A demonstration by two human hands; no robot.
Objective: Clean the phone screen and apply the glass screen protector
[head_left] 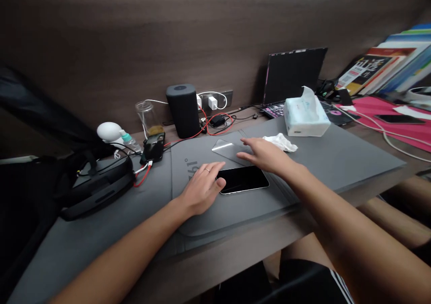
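Note:
A smartphone (244, 179) with a dark screen lies flat on a grey mat, its long side running left to right. My left hand (204, 189) is at the phone's left end, fingers stretched out and thumb apart, with a ring on one finger. Whether it touches the phone, I cannot tell. Just beyond the phone's right half, my right hand (264, 156) has thumb and forefinger spread with nothing between them. A clear thin sheet, perhaps a screen protector or phone case (224, 149), lies behind the phone, partly hidden by my right hand.
A crumpled tissue (281, 142) and a tissue pack (306, 117) are to the right, before an open laptop (294, 77). A black speaker (183, 111), glass jar (148, 117), cables and a black headset (101, 189) stand left. Books (380, 66) lean at far right.

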